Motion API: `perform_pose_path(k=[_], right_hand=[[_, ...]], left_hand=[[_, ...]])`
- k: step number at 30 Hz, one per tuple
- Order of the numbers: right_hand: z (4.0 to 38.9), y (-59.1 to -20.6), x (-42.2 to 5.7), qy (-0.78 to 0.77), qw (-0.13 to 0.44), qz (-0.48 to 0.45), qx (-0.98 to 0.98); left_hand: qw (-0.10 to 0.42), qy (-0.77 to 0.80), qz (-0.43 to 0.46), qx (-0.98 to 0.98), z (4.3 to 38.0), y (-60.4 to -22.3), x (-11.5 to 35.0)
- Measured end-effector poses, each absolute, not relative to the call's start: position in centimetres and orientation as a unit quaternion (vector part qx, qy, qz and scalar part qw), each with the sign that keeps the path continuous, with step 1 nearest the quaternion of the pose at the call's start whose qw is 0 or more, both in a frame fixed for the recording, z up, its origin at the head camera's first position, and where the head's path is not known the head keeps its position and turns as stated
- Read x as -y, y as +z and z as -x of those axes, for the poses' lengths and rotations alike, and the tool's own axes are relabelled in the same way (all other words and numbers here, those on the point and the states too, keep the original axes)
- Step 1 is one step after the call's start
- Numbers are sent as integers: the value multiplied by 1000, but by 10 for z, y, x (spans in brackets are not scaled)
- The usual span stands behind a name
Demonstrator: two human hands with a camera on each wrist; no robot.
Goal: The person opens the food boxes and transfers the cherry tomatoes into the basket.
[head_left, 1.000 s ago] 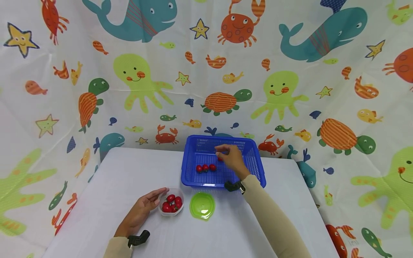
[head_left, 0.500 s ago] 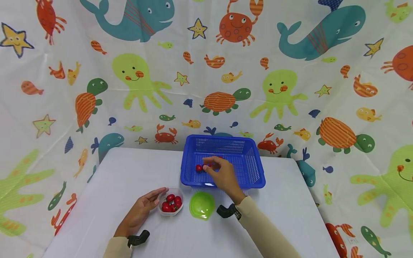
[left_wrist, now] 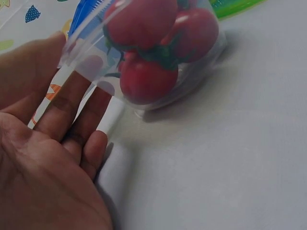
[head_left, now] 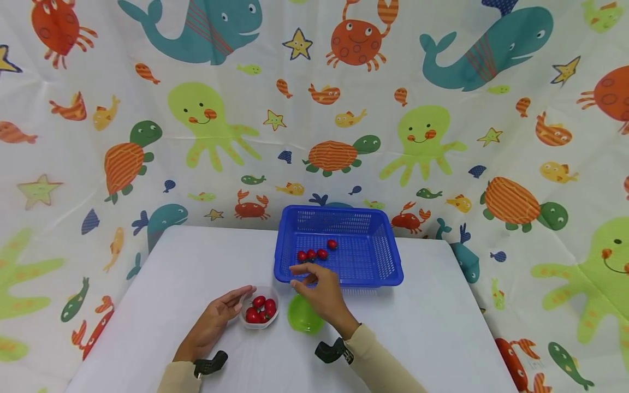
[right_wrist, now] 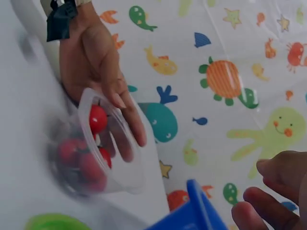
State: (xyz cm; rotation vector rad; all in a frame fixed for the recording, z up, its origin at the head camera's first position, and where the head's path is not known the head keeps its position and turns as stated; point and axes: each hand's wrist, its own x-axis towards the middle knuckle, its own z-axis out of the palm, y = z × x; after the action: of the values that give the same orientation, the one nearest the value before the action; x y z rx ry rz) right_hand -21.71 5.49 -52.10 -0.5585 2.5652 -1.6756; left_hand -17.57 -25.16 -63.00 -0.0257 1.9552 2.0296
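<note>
My left hand (head_left: 218, 319) lies beside a clear plastic container (head_left: 260, 326), its fairly straight fingers touching the wall and rim. Several red cherry tomatoes (head_left: 259, 302) with green stems sit inside; the left wrist view shows these tomatoes (left_wrist: 148, 79) through the wall. Just in front of the blue basket (head_left: 339, 284) hovers my right hand (head_left: 321, 295), thumb and forefinger apart, with nothing between them. It partly covers a green lid (head_left: 301, 316) on the table. In the basket, several more cherry tomatoes (head_left: 321, 254) lie at the left and middle.
A white-covered table (head_left: 206, 251) carries everything. Behind it and at both sides hangs a curtain (head_left: 295, 87) printed with sea animals. The basket's raised rim stands at the table's back edge.
My right hand has come back from over the basket toward me and to the left, uncovering the tomatoes there. The left hand and container have stayed in place.
</note>
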Motion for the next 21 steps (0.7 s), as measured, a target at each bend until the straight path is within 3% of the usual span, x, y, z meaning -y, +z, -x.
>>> perform_pose_path(k=[21], right_hand=[[201, -564, -22, -525, 103, 172, -827]], left_hand=[[165, 709, -4, -685, 176, -630, 254]])
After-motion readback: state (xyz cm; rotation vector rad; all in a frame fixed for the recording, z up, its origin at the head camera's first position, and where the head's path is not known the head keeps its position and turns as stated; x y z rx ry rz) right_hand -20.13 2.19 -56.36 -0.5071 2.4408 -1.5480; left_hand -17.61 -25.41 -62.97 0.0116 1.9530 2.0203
